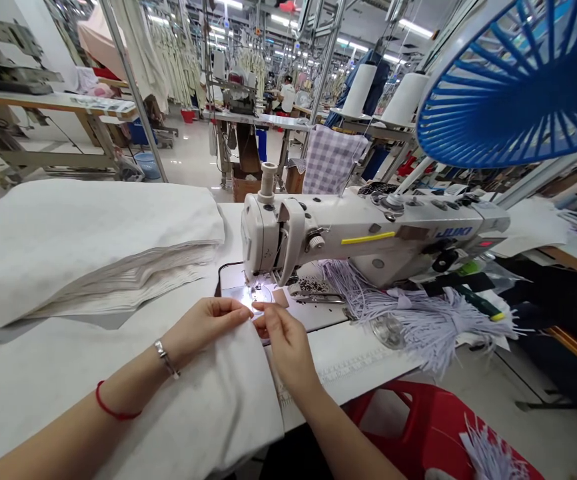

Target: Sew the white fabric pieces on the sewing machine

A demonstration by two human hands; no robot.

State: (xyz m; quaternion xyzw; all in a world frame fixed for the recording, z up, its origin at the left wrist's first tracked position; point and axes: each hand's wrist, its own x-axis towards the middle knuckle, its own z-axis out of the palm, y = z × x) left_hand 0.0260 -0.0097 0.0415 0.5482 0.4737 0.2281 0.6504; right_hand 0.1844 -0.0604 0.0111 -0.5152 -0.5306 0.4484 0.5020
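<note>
1. My left grip [203, 327] and right grip [286, 343] are closed, pinching the white cloth [193, 400] on the worktop [348, 367], just before the presser foot [257, 288].
2. Sewing machine [368, 230] label: JUKI.

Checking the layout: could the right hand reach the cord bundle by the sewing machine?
Likely yes: the right hand sits close to the cord bundle, and nothing tall stands between them.
</note>
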